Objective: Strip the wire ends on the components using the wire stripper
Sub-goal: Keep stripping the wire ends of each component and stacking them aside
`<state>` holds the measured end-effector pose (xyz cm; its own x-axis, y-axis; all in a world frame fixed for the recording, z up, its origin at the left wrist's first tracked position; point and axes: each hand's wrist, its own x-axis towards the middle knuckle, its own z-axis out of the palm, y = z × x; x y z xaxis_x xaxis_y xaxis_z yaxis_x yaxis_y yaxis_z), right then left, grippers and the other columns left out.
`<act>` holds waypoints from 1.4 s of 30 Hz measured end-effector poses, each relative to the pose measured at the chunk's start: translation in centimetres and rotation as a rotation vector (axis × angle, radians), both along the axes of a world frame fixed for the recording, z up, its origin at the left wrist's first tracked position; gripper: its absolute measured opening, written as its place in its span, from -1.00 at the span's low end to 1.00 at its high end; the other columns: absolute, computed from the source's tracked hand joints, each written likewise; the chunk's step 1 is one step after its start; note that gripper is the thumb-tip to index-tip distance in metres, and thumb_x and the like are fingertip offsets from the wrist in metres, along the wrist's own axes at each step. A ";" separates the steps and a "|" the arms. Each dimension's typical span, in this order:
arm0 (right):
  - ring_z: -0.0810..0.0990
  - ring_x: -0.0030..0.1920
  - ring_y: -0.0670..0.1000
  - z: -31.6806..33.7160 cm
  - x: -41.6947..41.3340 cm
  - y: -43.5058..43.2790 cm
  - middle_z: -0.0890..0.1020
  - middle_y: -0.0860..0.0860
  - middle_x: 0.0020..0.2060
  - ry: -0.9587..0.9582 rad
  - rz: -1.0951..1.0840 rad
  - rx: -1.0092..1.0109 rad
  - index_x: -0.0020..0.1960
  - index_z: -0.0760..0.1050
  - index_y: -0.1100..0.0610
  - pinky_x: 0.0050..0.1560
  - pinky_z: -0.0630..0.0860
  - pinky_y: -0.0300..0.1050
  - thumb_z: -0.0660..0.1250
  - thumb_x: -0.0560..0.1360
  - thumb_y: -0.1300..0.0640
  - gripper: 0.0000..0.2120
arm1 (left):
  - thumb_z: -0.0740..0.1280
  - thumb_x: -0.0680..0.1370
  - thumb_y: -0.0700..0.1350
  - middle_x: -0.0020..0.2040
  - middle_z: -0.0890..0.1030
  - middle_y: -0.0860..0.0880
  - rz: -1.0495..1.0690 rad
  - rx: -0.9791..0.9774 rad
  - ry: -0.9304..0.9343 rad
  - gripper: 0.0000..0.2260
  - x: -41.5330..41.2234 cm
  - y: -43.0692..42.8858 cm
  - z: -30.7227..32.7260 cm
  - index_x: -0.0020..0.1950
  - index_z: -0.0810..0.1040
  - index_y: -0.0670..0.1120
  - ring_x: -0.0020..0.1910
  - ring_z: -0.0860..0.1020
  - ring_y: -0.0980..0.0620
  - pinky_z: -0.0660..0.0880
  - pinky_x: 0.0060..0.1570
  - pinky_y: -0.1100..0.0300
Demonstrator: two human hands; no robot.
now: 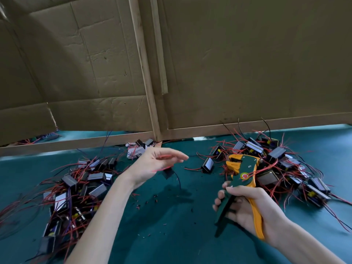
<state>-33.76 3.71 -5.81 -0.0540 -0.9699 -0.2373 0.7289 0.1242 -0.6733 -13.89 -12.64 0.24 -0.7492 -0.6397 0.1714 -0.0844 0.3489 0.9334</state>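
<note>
left hand (152, 164): fingers extended, blurred, centre | right hand (245, 208): fingers curled round wire stripper (242, 174) handles, near right | left component pile (76, 189), right component pile (282, 164): on green surface (181, 235)

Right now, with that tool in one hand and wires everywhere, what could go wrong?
The left hand is blurred, open beside a small black part; its loose wires could snag on the left pile. The right hand grips the wire stripper with its head close to the tangled right pile, so stray wires might catch in it.
</note>
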 end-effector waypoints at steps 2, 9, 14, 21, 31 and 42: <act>0.61 -0.31 0.22 0.0 0.0 0.0 0.55 0.23 -0.29 0.003 -0.004 0.000 -0.06 0.47 0.28 -0.24 0.64 0.12 0.38 0.20 0.33 -0.69 | 0.28 0.53 -0.42 -0.02 0.71 -0.01 -0.110 -0.076 -0.276 -0.74 0.8 -0.2 0.4 0.04 0.68 -0.15 0.04 0.64 0.13 0.51 0.08 0.34; 0.60 -0.29 0.23 -0.1 0.2 0.0 0.55 0.24 -0.28 0.018 0.004 0.005 -0.06 0.48 0.28 -0.24 0.63 0.12 0.40 0.18 0.34 -0.67 | -0.08 0.31 -0.58 0.03 0.69 -0.06 -0.070 -0.205 -0.782 -0.29 4.0 -1.8 2.1 0.02 0.66 0.01 -0.02 0.63 0.24 0.50 -0.06 0.44; 0.60 -0.28 0.24 -0.1 0.3 0.1 0.55 0.24 -0.27 0.029 0.016 0.005 -0.06 0.49 0.28 -0.21 0.63 0.13 0.40 0.19 0.33 -0.68 | 0.00 0.44 -0.52 -0.04 0.66 0.02 0.400 -0.354 -0.688 -0.42 4.7 -3.1 2.3 -0.07 0.63 0.04 -0.04 0.61 0.16 0.53 0.10 0.17; 0.59 -0.27 0.24 -0.1 0.5 0.1 0.54 0.24 -0.26 0.033 0.020 0.011 -0.04 0.48 0.28 -0.18 0.63 0.13 0.40 0.22 0.32 -0.69 | 0.33 0.57 0.00 0.01 0.63 -0.15 0.499 -0.079 -0.705 -0.73 2.2 -3.6 -1.9 0.10 0.44 -0.18 -0.05 0.63 -0.07 0.59 0.02 0.00; 0.59 -0.26 0.26 -0.2 0.4 0.4 0.54 0.25 -0.25 0.074 0.068 -0.030 -0.08 0.55 0.28 -0.15 0.62 0.16 0.40 0.23 0.42 -0.74 | 0.36 0.53 -0.28 -0.19 0.70 -0.04 0.198 0.096 -0.229 -0.93 -0.4 -1.0 -3.3 -0.06 0.63 -0.16 -0.20 0.67 0.06 0.52 -0.07 0.29; 0.59 -0.17 0.29 0.2 -0.1 0.5 0.57 0.31 -0.20 0.242 0.224 -0.214 -0.09 0.55 0.23 -0.07 0.56 0.19 0.58 0.23 0.26 -0.69 | 0.42 0.36 -0.06 -0.27 0.63 0.01 -0.006 0.309 0.203 -0.93 -3.9 3.1 -0.6 -0.27 0.69 -0.02 -0.34 0.49 0.14 0.46 -0.20 0.33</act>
